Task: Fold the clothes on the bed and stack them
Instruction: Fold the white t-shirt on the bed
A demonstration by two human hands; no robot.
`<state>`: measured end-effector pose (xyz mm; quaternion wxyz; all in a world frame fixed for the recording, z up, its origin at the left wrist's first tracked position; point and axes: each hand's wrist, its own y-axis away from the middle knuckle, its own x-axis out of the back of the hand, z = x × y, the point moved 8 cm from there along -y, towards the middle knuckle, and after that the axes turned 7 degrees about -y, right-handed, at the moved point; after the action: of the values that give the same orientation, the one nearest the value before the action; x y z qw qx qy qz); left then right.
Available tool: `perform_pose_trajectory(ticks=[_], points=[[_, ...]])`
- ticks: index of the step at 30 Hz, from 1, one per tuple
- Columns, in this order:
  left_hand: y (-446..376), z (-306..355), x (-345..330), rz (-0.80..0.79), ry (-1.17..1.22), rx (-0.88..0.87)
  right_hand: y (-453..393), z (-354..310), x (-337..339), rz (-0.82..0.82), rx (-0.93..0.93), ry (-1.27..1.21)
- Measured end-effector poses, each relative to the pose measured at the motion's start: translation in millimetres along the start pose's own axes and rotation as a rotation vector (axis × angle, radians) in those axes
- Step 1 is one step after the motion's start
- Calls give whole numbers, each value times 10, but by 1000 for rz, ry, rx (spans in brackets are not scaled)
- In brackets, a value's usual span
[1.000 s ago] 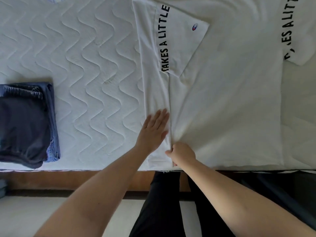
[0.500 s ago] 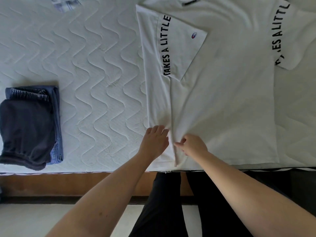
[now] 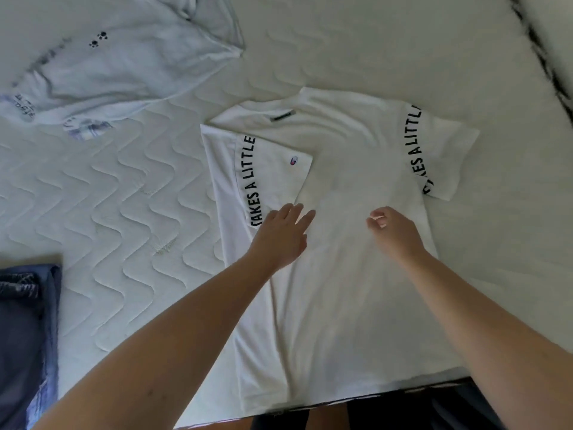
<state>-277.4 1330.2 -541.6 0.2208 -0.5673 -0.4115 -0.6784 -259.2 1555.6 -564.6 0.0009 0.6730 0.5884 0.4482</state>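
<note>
A white T-shirt [image 3: 344, 274] with black lettering on both sleeves lies flat on the bed, collar away from me. Its left side is folded inward, the left sleeve lying over the chest. My left hand [image 3: 283, 234] rests with straight fingers on the shirt just below that folded sleeve. My right hand [image 3: 395, 231] hovers over the middle of the shirt with fingers loosely curled, holding nothing. A stack of folded dark blue clothes [image 3: 24, 336] sits at the left edge.
A crumpled pale blue-white garment [image 3: 117, 60] lies at the far left of the quilted white mattress [image 3: 130, 206]. The bed's near edge runs along the bottom, with my dark-trousered legs [image 3: 403, 411] below it. A dark-patterned border shows at the top right.
Both hands left the shirt's bottom hem and moved up to its middle. My right hand let go of the fold edge it was pinching. The view tilted up, revealing the far garment.
</note>
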Motion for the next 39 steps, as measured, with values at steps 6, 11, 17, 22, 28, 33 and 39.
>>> perform_pose_trajectory(ticks=[6, 11, 17, 22, 28, 33, 39], points=[[-972, 402, 47, -80, -15, 3, -688, 226, 619, 57, -8, -108], [-1621, 746, 42, -172, 7, -10, -1166, 497, 1125, 129, -44, -101], [-2244, 881, -3, -212, -9, 25, -1648, 705, 1570, 248, -108, -138], [-2579, 847, -20, -198, 5, 57, -2006, 682, 1698, 282, -95, -291], [-2706, 850, -111, -241, 20, 45, -2392, 779, 1733, 225, -198, -536], [-2734, 802, -110, -252, 83, 52, -2259, 491, 1803, 246, -93, -494], [-2845, 612, 32, -211, 655, 227, -1654, -325, 1635, 215, 259, -352]])
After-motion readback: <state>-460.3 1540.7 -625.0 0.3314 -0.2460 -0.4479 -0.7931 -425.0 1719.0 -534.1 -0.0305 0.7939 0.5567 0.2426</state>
